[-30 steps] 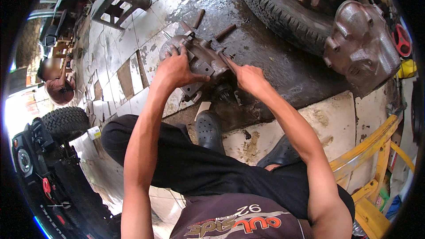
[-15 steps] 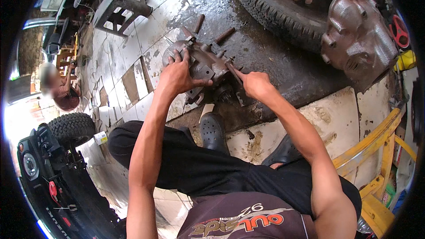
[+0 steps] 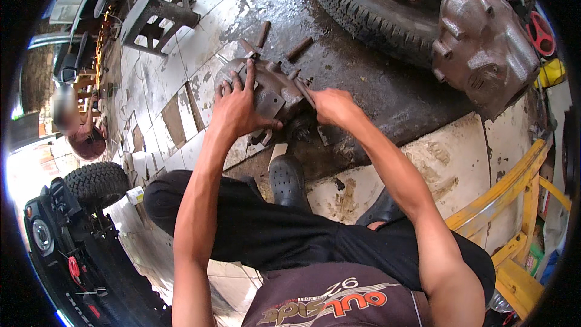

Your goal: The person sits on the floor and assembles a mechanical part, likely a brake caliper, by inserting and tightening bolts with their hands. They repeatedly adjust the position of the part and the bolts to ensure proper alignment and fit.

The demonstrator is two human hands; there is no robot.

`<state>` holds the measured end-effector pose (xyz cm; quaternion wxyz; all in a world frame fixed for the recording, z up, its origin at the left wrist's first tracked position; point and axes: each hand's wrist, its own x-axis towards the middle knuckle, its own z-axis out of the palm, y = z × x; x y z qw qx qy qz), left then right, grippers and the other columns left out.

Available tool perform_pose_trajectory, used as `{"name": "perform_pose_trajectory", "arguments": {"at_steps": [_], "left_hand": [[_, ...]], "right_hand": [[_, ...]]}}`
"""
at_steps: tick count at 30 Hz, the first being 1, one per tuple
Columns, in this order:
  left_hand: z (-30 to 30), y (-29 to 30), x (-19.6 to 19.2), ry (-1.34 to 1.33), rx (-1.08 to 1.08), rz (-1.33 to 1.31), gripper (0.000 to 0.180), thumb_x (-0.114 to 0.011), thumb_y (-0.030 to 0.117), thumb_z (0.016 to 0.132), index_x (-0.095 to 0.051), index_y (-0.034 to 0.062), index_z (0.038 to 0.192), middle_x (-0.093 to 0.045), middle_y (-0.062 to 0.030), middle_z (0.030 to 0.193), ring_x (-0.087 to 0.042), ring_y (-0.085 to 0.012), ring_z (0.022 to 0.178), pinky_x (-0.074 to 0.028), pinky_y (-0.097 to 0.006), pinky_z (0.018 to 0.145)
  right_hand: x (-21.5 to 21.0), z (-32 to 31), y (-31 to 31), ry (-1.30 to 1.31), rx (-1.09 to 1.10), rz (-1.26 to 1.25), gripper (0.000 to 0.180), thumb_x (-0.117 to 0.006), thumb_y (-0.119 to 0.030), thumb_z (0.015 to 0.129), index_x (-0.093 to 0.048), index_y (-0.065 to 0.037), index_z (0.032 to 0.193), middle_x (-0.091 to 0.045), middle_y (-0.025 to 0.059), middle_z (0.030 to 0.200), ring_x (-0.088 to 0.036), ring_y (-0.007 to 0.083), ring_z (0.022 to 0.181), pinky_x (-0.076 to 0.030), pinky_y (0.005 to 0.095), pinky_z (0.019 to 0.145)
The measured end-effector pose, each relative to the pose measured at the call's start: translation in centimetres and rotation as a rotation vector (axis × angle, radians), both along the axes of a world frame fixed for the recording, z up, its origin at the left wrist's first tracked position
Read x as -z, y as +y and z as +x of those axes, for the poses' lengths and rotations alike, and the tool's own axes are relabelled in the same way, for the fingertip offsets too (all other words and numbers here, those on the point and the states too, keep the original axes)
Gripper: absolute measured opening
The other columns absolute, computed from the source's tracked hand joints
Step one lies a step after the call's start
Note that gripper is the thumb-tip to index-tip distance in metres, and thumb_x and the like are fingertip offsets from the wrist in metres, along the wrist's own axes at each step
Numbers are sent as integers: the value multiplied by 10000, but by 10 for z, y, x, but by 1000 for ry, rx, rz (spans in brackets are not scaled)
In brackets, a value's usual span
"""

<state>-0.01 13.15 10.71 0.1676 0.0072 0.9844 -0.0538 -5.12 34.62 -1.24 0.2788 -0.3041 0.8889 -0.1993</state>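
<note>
A greasy metal gearbox casing (image 3: 279, 82) lies on the floor in front of my feet. My left hand (image 3: 236, 106) is spread over its left side, fingers apart and thumb reaching along its near edge. My right hand (image 3: 334, 108) is closed round a dark metal bar-like tool (image 3: 304, 89) at the casing's right side; the tool's exact kind is unclear. Beneath, a dark round toothed part (image 3: 299, 129) sticks out toward me. Two short rusty rods, one at the far side (image 3: 262, 34) and the other (image 3: 299, 49) to its right, lie beyond the casing.
A big tire (image 3: 375, 21) and a large metal housing (image 3: 484, 48) stand at the far right. A yellow frame (image 3: 502, 197) is on the right. A dark stool (image 3: 158, 19) stands far left, a person (image 3: 88, 130) sits beyond, and a black vehicle (image 3: 72, 236) is at left.
My right hand has shifted slightly away from me and left with the tool. The left hand's fingers are more stretched out on the casing. The whole view has moved a little.
</note>
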Motion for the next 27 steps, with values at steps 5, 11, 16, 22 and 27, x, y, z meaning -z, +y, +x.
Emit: {"name": "perform_pose_trajectory", "arguments": {"at_steps": [5, 11, 16, 22, 27], "left_hand": [[-4, 7, -3, -30, 3, -39, 1558, -840, 758, 507, 37, 78, 1601, -304, -427, 1494, -386, -570, 1358, -299, -558, 1155], [-2, 7, -2, -60, -9, -53, 1557, -844, 754, 506, 47, 104, 1605, -300, -437, 1488, -400, -588, 1336, -325, -558, 1137], [-8, 7, 4, -66, -7, 32, 1554, -843, 755, 512, 59, 118, 1605, -304, -445, 1480, -396, -596, 1334, -331, -563, 1132], [-8, 12, -3, -78, -23, -42, 1549, -863, 723, 514, 61, 129, 1606, -307, -449, 1475, -395, -576, 1349, -323, -566, 1138], [-4, 7, -4, -63, -29, -24, 1533, -873, 703, 517, 50, 150, 1609, -295, -453, 1477, -371, -610, 1341, -321, -568, 1141]], "right_hand": [[-7, 5, 11, -41, 77, -83, 765, -646, -104, 756, -418, -234, 1475, -709, 219, 1008, -673, 424, 962, -543, 531, 807], [-2, 0, 15, -137, -5, -111, 728, -678, -89, 723, -475, -197, 1414, -707, 216, 1005, -664, 432, 951, -537, 532, 803], [27, -28, 5, -239, -83, -242, 724, -728, -145, 688, -494, -103, 1372, -702, 233, 957, -674, 418, 908, -536, 489, 777], [24, -21, 13, -663, 26, -465, 646, -806, -168, 675, -571, -25, 1260, -685, 85, 1025, -606, 189, 919, -504, 358, 806], [1, -6, 31, -855, 77, -549, 608, -792, -155, 693, -578, -15, 1246, -661, 52, 973, -581, 141, 892, -493, 315, 785]]}}
